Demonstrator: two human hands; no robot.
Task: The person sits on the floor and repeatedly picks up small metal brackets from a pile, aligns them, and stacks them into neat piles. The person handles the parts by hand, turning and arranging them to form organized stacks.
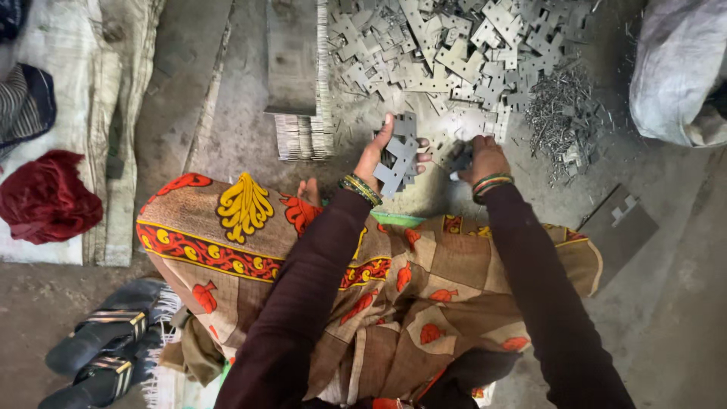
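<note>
Grey stamped metal plates (pixel 399 155) sit stacked in the left hand (pixel 376 157), clamped tight, while the right hand (pixel 482 155) pinches another plate (pixel 457 160) off the floor (pixel 242 129), which likely needs aligning onto that stack.

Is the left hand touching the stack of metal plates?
Touching. The head view shows the left hand gripping the stack of metal plates, thumb over the top edge and fingertips showing on the far side.

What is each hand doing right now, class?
Left hand: closed on a stack of flat metal plates.
Right hand: down on plates on the floor; grip cannot be told.
</note>
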